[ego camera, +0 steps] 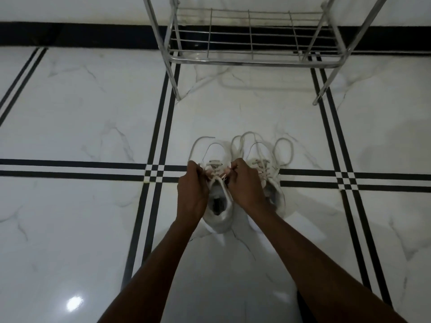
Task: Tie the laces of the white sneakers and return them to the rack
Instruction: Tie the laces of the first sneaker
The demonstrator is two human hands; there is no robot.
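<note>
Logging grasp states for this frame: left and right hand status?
Left hand: closed, pinching a lace of the left sneaker.
Right hand: closed, pinching that sneaker's other lace.

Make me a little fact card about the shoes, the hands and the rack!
shoes: two white sneakers, side by side on the floor, toes toward the rack
left sneaker: both hands working on its laces
right sneaker: laces lying loose in loops
left hand: pinching a lace
right hand: pinching a lace
rack: metal, beyond the shoes, no shoes on the visible shelf
</note>
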